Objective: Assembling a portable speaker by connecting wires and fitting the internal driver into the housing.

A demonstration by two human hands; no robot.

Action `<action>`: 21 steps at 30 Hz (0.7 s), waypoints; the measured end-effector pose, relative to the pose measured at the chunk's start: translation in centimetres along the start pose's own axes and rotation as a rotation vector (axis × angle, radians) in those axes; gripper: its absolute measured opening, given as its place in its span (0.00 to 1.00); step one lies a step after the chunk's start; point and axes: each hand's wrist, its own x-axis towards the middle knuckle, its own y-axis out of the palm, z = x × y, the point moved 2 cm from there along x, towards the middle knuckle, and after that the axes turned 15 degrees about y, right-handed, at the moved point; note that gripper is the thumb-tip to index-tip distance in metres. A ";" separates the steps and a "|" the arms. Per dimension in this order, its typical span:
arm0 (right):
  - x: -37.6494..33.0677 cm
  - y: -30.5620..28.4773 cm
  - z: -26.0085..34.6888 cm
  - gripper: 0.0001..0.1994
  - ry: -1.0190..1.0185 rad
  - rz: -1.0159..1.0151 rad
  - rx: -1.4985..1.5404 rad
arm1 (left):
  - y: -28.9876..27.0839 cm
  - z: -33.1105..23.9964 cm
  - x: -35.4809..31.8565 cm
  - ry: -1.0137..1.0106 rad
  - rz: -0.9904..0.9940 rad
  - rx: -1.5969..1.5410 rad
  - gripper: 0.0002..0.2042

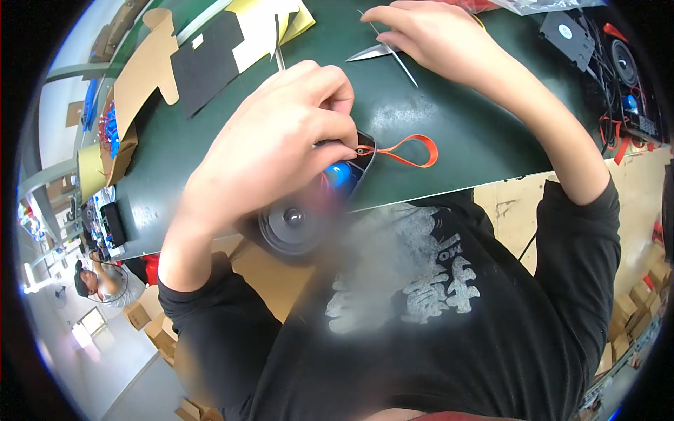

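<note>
My left hand [295,123] is closed over a black speaker housing [364,151] at the table's near edge. Its thumb and fingertips pinch the narrow end of an orange strap loop [421,149], which sticks out to the right. Partly under that hand are a round black speaker cone [291,219] and a blue component [339,173]; the lower part is blurred. Farther away on the right, my right hand [439,35] has its fingers closed around a thin pointed metal tool [402,64]. A tapered metal blade or tweezers-like piece [368,53] lies beside it, partly hidden by the fingers.
Brown cardboard [147,70], a black sheet [208,63] and yellow paper [302,21] lie at the far left of the green table [477,140]. Another open speaker unit [623,63] with cables and orange straps sits far right. Another person [105,284] is in the left background.
</note>
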 end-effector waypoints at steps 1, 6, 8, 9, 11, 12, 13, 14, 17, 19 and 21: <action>-0.5 -0.7 0.7 0.12 -0.007 0.001 -0.014 | -0.1 -0.1 -0.2 -0.025 -0.010 -0.009 0.07; -5.8 -1.4 2.7 0.14 -0.362 -0.131 0.125 | 0.3 -0.8 -0.7 -0.099 -0.086 -0.029 0.08; -7.6 -1.1 3.6 0.16 -0.408 -0.064 0.189 | 0.4 -0.5 -0.6 -0.151 -0.094 -0.080 0.08; -8.2 -0.8 4.0 0.17 -0.402 -0.069 0.178 | 0.4 -0.3 -0.6 -0.177 -0.095 -0.103 0.09; -9.1 -0.3 4.5 0.17 -0.351 -0.028 0.142 | 0.5 -0.2 -0.5 -0.209 -0.098 -0.136 0.09; -9.4 -0.2 4.6 0.16 -0.341 -0.032 0.128 | 0.5 -0.1 -0.3 -0.222 -0.095 -0.152 0.09; -9.7 0.0 4.6 0.16 -0.331 -0.035 0.114 | 0.5 -0.1 -0.3 -0.229 -0.085 -0.150 0.10; -9.9 0.1 4.5 0.15 -0.321 -0.039 0.100 | 0.4 0.0 -0.2 -0.236 -0.074 -0.148 0.10; -10.8 0.4 4.1 0.14 -0.358 -0.038 0.039 | 0.4 0.1 0.0 -0.243 -0.053 -0.141 0.10; -11.2 -0.2 4.0 0.14 -0.391 -0.107 0.010 | 0.3 0.1 0.0 -0.261 -0.041 -0.144 0.11; -11.2 -0.6 4.0 0.14 -0.430 -0.177 -0.022 | 0.2 0.0 0.1 -0.280 -0.029 -0.156 0.11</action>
